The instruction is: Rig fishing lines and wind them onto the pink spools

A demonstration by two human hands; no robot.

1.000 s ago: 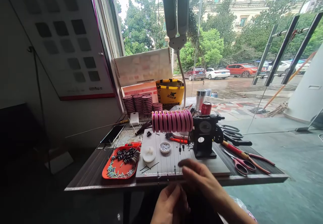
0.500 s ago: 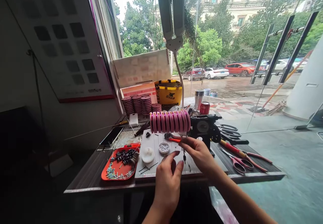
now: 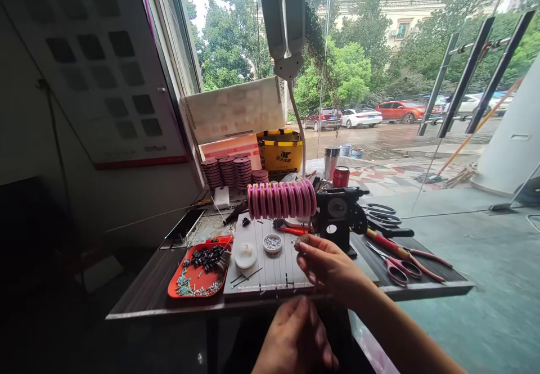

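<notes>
My right hand [image 3: 327,261] is over the right part of the white board [image 3: 253,279], its thumb and fingertips pinched around a small brownish lump. Lower down, my left hand [image 3: 295,332] is below the table's front edge with its fingers curled together; anything in it is hidden. Above the board hangs a row of pink spools [image 3: 282,199], joined to a black machine [image 3: 340,211]. Thin lines run down over the board from the spools. Left of my right hand stand a small bowl of beads [image 3: 272,243] and a white round dish [image 3: 245,256].
An orange tray [image 3: 175,284] with small black and metal parts lies at the left. Scissors [image 3: 396,273] and pliers [image 3: 428,270] lie at the right. Behind are stacked spools [image 3: 226,172], a yellow bag [image 3: 280,157], a red can [image 3: 341,176] and a lamp arm [image 3: 294,101].
My left hand has dropped from the board to below the table edge. My right hand has moved slightly down, and a brownish lump now shows at its fingertips.
</notes>
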